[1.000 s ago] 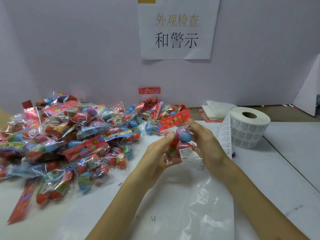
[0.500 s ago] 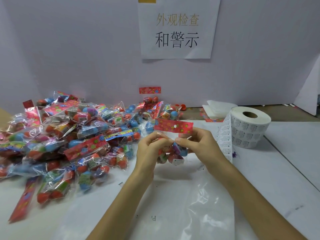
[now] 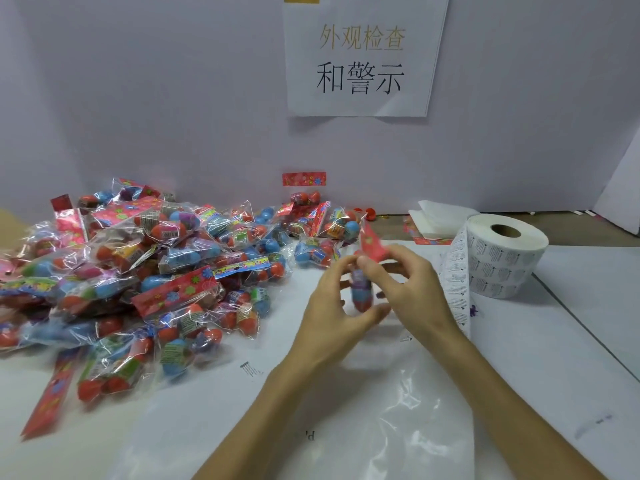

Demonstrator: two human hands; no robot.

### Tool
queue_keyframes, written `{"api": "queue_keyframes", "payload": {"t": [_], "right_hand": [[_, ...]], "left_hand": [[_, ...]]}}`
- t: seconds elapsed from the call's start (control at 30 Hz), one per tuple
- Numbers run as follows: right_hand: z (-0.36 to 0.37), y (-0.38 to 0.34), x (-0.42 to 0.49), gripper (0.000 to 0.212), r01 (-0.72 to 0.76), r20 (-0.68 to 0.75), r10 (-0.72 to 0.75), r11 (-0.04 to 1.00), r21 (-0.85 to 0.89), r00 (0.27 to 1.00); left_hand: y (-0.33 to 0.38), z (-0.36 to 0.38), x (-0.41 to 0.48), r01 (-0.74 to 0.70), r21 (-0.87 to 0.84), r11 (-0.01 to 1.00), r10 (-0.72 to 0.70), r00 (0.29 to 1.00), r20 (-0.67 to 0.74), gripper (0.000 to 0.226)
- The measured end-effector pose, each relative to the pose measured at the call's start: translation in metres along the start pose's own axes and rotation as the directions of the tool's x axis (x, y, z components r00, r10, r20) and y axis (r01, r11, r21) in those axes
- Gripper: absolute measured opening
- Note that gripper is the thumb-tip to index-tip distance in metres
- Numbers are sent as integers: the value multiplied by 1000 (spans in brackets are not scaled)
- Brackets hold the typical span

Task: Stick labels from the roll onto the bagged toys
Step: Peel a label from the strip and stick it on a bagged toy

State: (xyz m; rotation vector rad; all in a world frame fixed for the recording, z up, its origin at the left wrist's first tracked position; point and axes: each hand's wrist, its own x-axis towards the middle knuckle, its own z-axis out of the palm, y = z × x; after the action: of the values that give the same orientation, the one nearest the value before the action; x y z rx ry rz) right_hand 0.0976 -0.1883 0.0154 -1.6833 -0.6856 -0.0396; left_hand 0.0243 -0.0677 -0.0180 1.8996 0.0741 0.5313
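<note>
Between my two hands hangs a bagged toy [image 3: 362, 289], a clear bag with coloured eggs under a red card header, seen edge-on and blurred. My left hand [image 3: 334, 310] pinches it from the left with curled fingers. My right hand [image 3: 405, 285] grips its top near the red header. The white label roll [image 3: 504, 258] stands to the right, and its loose strip of printed labels [image 3: 457, 289] hangs down just behind my right wrist. A big pile of bagged toys [image 3: 138, 271] covers the table's left half.
A clear plastic sheet [image 3: 398, 410] lies on the white table [image 3: 554, 358] under my forearms. Folded white paper [image 3: 440, 220] lies behind the roll. A paper sign [image 3: 360, 57] hangs on the back wall. One bagged toy [image 3: 304, 192] leans against that wall.
The bag has turned from face-on, header level, to edge-on with the header pointing up and right. Both hands stayed in place and shifted their fingers round it.
</note>
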Motion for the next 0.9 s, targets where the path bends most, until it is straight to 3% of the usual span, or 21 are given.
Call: {"api": "queue_keyframes", "payload": {"t": [0.1, 0.2, 0.27, 0.37, 0.5, 0.57, 0.63, 0.8, 0.9], "right_hand": [[2, -2, 0, 27, 49, 177, -54, 998, 28, 983], [0, 1, 2, 12, 87, 74, -89, 996, 22, 993], [-4, 3, 5, 18, 70, -18, -70, 998, -2, 997], [-13, 4, 10, 26, -36, -29, 40, 992, 119, 999], [-20, 4, 14, 32, -253, 84, 239, 932, 258, 967], [-23, 5, 14, 36, -309, 139, 282, 915, 258, 949], [-27, 6, 15, 31, -292, 163, 262, 934, 205, 951], [-37, 5, 18, 14, -206, 78, 195, 959, 195, 978], [-40, 6, 19, 6, -226, 113, 208, 957, 184, 972]], "left_hand": [[-4, -8, 4, 43, -75, 996, -49, 996, -70, 50], [-1, -13, 6, 160, -221, 962, -185, 978, -97, 34], [2, -13, 7, 280, -379, 882, -307, 952, -11, 31], [9, -17, 7, 362, -489, 794, -357, 928, 108, 24], [14, -17, 6, 364, -513, 778, -308, 931, 194, 42], [13, -17, 6, 355, -505, 787, -299, 935, 191, 35], [10, -16, 6, 340, -497, 798, -306, 940, 153, 30], [8, -17, 7, 328, -509, 796, -372, 928, 17, 47], [6, -21, 8, 290, -492, 821, -349, 937, -29, 40]]}}
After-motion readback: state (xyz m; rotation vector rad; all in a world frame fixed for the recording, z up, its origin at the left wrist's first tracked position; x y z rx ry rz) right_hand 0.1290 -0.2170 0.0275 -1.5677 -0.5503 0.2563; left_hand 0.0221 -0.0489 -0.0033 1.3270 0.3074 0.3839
